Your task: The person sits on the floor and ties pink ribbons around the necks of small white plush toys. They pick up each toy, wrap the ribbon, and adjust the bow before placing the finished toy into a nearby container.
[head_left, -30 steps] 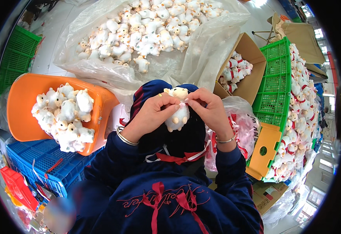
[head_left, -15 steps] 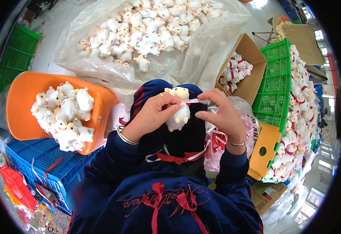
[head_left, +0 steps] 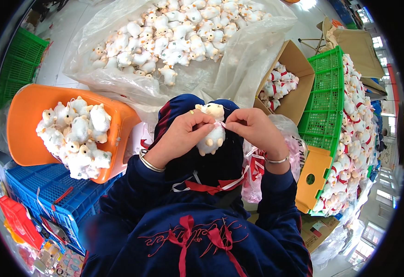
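A small white plush sheep (head_left: 211, 141) sits upright on my lap, its cream head up and its feet toward me. At its neck is a thin pale pink ribbon (head_left: 221, 124). My left hand (head_left: 180, 135) is closed at the left side of the neck, thumb and forefinger pinched on the ribbon against the toy. From the right, my right hand (head_left: 258, 131) pinches the ribbon's other part just beside the neck. The fingertips of both hands nearly meet, and the ribbon's exact loop between them is too small to make out. Red and white ribbons (head_left: 207, 185) lie across my lap nearer my body.
An orange bin (head_left: 24, 124) of plush sheep stands at left above a blue crate (head_left: 31, 177). Ahead, a clear plastic sheet (head_left: 239, 60) bears many more. At right are a cardboard box (head_left: 299, 99) and a green crate (head_left: 322, 99) beside sheep with red scarves.
My right hand has come in leftward to the sheep's neck, and its spread thumb and forefinger have closed on the ribbon. My left hand and the sheep have stayed put.
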A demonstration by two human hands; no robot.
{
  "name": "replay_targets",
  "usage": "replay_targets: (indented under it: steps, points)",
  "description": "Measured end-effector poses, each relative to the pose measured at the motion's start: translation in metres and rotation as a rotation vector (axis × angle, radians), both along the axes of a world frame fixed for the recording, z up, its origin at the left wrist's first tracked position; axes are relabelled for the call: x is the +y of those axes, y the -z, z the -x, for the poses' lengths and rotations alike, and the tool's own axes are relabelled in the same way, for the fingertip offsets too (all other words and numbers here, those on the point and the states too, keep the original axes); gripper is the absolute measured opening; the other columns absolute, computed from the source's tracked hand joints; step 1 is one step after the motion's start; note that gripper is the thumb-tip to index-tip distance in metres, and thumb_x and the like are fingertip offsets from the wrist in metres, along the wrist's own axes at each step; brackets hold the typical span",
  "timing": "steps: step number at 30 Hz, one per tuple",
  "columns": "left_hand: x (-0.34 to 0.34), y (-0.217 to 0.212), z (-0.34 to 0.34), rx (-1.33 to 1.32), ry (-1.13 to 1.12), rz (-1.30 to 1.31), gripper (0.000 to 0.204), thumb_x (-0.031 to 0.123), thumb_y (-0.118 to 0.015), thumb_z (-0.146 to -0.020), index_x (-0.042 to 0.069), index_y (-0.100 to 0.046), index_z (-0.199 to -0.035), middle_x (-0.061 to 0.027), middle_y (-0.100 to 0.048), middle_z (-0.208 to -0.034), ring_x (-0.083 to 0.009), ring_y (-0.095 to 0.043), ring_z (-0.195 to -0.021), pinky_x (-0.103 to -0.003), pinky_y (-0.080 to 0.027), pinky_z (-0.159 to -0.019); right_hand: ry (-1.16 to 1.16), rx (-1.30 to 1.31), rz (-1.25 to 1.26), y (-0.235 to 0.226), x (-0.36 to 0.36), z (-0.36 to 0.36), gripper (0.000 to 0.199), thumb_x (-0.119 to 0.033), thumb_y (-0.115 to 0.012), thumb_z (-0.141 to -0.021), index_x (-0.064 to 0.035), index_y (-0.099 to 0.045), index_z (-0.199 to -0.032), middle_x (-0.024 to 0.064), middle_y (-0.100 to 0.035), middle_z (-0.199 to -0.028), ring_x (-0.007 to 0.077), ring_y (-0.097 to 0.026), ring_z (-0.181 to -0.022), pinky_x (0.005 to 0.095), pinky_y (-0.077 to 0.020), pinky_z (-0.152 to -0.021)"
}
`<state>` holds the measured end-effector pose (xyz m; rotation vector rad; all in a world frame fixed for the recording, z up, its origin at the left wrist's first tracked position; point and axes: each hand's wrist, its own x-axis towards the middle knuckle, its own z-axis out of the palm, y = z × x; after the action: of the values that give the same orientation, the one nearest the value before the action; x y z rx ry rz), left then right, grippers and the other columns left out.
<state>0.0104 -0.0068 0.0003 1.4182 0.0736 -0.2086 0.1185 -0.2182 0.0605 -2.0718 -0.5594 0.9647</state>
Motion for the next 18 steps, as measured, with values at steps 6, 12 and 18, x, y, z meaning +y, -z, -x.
replay_targets:
  steps: [6,12,18]
  points:
    - [0.001,0.003,-0.001,-0.022,0.009,-0.009,0.012,0.013,-0.069,-0.100,0.002,-0.072,-0.105,0.0022,-0.059,-0.092,-0.0055,-0.055,-0.084,-0.023,-0.045,-0.075,0.133,0.486,-0.306,0.013,-0.002,-0.003,0.020,-0.006,-0.073,-0.095,0.0008,-0.070,-0.113,0.0041,-0.073,-0.091,0.0084,-0.067,-0.078,0.0216,-0.0534,-0.069]
    - [0.001,0.001,-0.001,0.003,0.013,0.003,0.015,0.015,-0.070,-0.101,0.003,-0.073,-0.107,0.0020,-0.059,-0.092,-0.0058,-0.055,-0.084,-0.023,-0.045,-0.075,0.221,0.407,-0.409,0.015,0.007,0.010,0.018,-0.003,-0.071,-0.095,0.0014,-0.072,-0.113,0.0026,-0.072,-0.092,0.0079,-0.066,-0.081,0.0224,-0.0524,-0.072]
    - [0.001,0.001,-0.002,0.004,0.019,0.004,0.015,0.017,-0.071,-0.100,0.003,-0.075,-0.105,0.0021,-0.058,-0.090,-0.0058,-0.055,-0.084,-0.024,-0.044,-0.075,0.252,0.303,-0.351,0.019,0.009,0.015,0.013,0.000,-0.070,-0.094,0.0032,-0.073,-0.107,0.0022,-0.071,-0.092,0.0080,-0.065,-0.080,0.0231,-0.0527,-0.073]
